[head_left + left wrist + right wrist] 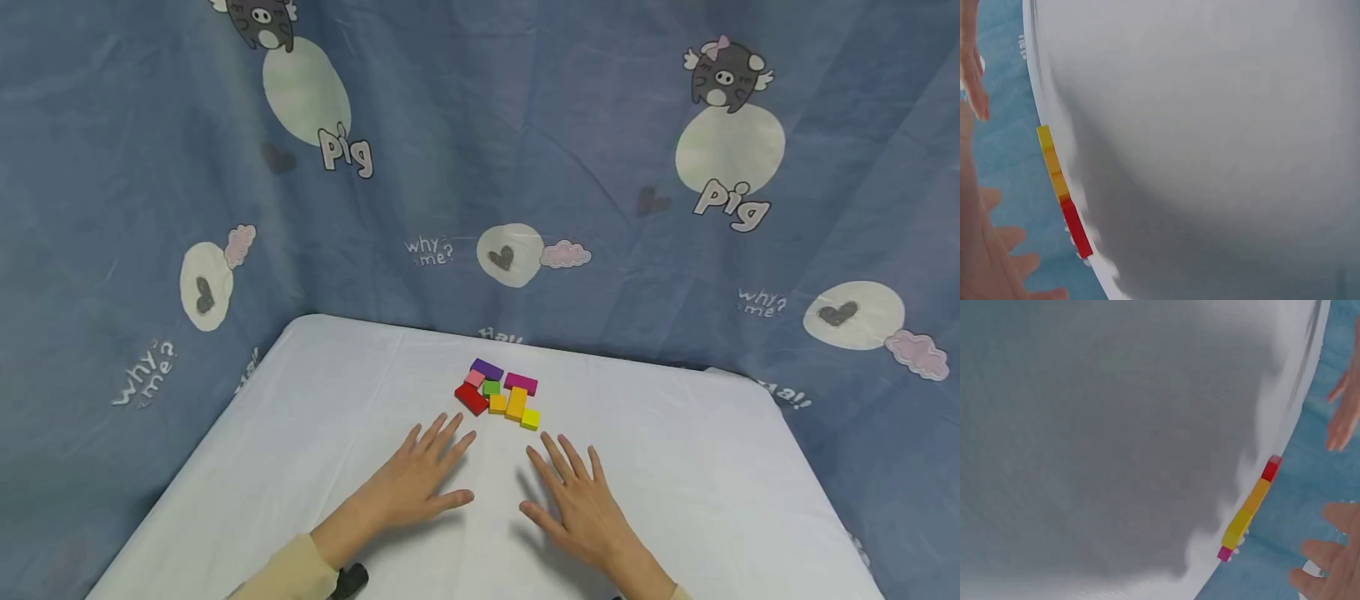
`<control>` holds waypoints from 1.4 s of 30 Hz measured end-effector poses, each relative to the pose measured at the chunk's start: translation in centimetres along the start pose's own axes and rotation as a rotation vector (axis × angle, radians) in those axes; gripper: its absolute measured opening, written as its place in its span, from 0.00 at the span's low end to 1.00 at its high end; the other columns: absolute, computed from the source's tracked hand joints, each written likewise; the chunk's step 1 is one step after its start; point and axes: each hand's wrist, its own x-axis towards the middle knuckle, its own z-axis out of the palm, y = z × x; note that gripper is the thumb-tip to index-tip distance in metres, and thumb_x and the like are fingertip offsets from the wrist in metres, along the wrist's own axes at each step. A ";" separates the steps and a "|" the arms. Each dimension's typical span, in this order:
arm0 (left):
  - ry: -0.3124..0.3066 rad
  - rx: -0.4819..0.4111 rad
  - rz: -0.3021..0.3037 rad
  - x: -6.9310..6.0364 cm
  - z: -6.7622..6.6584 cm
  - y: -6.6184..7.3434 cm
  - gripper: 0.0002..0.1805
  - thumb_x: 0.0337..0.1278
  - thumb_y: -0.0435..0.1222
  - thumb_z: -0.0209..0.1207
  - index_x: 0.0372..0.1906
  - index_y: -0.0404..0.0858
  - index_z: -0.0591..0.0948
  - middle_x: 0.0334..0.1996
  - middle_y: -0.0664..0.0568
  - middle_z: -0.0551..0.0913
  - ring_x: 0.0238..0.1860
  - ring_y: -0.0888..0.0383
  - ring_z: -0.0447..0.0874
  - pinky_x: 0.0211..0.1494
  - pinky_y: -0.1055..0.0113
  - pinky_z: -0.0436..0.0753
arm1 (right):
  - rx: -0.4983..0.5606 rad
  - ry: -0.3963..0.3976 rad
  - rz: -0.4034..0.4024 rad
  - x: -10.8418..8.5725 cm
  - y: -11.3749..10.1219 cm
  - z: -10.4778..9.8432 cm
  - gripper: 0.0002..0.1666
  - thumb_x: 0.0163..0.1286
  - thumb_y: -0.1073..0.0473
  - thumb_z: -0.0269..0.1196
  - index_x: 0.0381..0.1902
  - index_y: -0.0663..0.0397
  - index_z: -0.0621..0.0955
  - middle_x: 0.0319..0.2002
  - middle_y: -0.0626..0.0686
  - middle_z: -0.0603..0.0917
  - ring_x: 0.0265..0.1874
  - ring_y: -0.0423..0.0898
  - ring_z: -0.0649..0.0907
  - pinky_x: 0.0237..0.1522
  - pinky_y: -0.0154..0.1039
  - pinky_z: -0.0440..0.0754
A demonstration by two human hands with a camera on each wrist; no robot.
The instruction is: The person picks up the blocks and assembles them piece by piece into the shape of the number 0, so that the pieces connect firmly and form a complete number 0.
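Note:
My left hand [416,479] hovers palm down over the white table with fingers spread, just short of a group of small coloured blocks. On the other side my right hand [577,504] is held the same way, fingers straight and apart, holding nothing. The group has a red block [472,399], a pink block [475,378], a purple block [487,369], a green block [491,388], a magenta block [521,383], a small orange block [497,404], a longer orange block [516,403] and a yellow block [530,419]. Neither hand touches them.
A white cloth covers the table [675,450]. Behind and beside it hangs a blue curtain [600,150] printed with pigs, hearts and words. Some dark object [350,581] shows by the left sleeve [296,571].

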 end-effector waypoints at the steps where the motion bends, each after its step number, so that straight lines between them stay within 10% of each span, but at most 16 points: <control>1: -0.017 -0.010 -0.009 0.2 0.0 -0.1 0.46 0.63 0.69 0.41 0.78 0.47 0.53 0.78 0.45 0.47 0.76 0.43 0.43 0.70 0.37 0.53 | 0.006 -0.008 0.005 0.0 0.0 0.0 0.43 0.69 0.29 0.51 0.74 0.43 0.64 0.75 0.53 0.58 0.73 0.55 0.58 0.66 0.68 0.52; 24: -0.195 0.001 -0.101 6.2 0.3 -3.2 0.45 0.65 0.64 0.46 0.77 0.42 0.57 0.76 0.45 0.53 0.76 0.45 0.46 0.70 0.39 0.56 | 0.090 -0.084 0.056 -0.8 0.3 0.2 0.36 0.70 0.33 0.54 0.69 0.44 0.72 0.67 0.53 0.71 0.64 0.53 0.71 0.64 0.65 0.60; 42: -0.221 0.005 -0.115 7.1 0.5 -3.4 0.41 0.65 0.62 0.49 0.75 0.43 0.63 0.75 0.45 0.57 0.75 0.44 0.49 0.70 0.39 0.56 | 0.139 -0.162 0.055 -0.9 0.5 0.3 0.29 0.71 0.38 0.56 0.63 0.44 0.77 0.62 0.53 0.76 0.59 0.52 0.76 0.55 0.57 0.74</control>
